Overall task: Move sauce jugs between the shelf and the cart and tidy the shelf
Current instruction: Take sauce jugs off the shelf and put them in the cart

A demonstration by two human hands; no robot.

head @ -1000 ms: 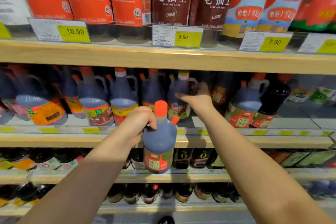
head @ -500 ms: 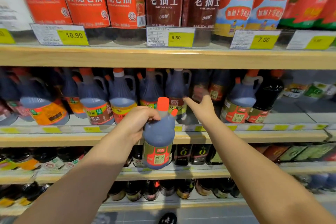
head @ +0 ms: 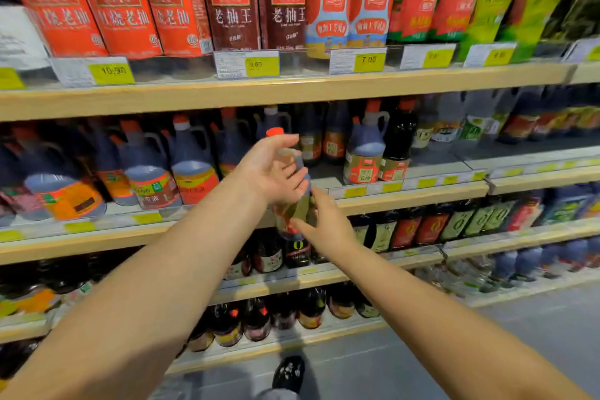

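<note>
**Head view.** One dark-blue plastic sauce jug with an orange screw cap (head: 302, 208) is held in the air just in front of the pale wooden middle shelf (head: 406, 196) and touches no board. The left grip (head: 276, 169) cups the jug's shoulder, thumb above and fingers curled round its far side. The right grip (head: 324, 224) pinches its labelled lower body from beneath. Directly behind the jug, the middle shelf shows a bare grey stretch (head: 328, 175). This is the likely slot for it, though blur leaves the direction of travel unsettled.

**Progress, as judged.** One jug is in transit and not set down. The cart is out of view, so jugs moved cannot be tallied. Rows on the middle shelf look staggered, so tidying appears unfinished.

**Counts.**
- Held jugs: one.
- Handled jugs left of the slot (head: 191, 166), on the middle shelf: at least five in front.
- Right of the slot: one handled jug (head: 367, 149) beside one black bottle (head: 397, 143).
- Back rows: too blurred to count.
</note>
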